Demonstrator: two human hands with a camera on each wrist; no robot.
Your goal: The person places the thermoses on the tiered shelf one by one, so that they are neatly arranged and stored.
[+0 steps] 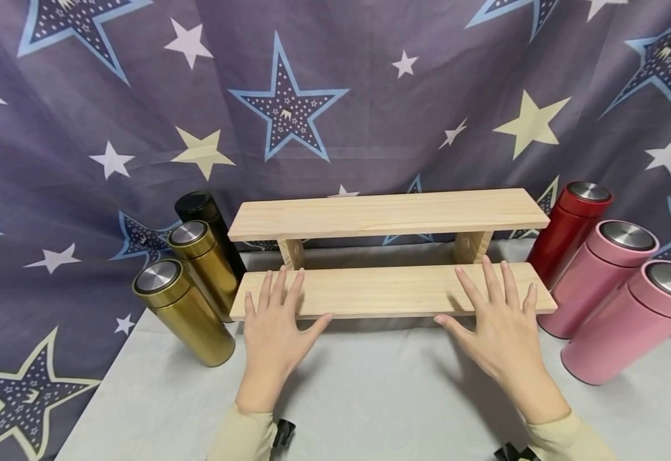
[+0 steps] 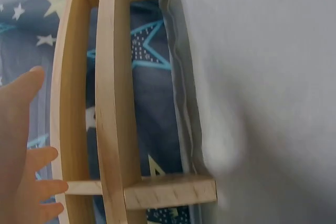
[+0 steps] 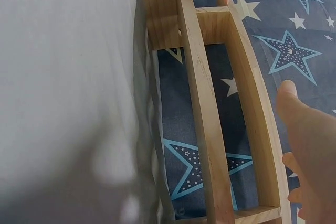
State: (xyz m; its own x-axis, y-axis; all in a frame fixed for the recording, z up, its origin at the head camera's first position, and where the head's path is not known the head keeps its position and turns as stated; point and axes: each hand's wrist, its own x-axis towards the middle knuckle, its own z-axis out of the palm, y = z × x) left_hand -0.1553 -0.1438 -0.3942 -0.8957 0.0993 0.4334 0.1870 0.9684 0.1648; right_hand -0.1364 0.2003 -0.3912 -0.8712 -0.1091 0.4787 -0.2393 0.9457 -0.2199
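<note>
A two-tier wooden shelf (image 1: 381, 291) of pale planks stands at the back of the table. My left hand (image 1: 273, 330), fingers spread and straight, is over the left part of its lower plank. Over the right part is my right hand (image 1: 499, 330), likewise spread. Neither holds anything; contact with the wood cannot be told. In the left wrist view the left hand (image 2: 23, 150) shows at the edge beside the shelf (image 2: 113, 103). The right wrist view has the right hand (image 3: 312, 150) beside the shelf (image 3: 205, 108), with a fingertip of the other hand at the top.
Left of the shelf stand a black bottle (image 1: 216, 224) and two gold bottles (image 1: 200, 326). To its right are a red bottle (image 1: 563, 237) and two pink bottles (image 1: 623, 333). A star-patterned cloth (image 1: 370, 115) hangs behind the grey-white table (image 1: 387, 397).
</note>
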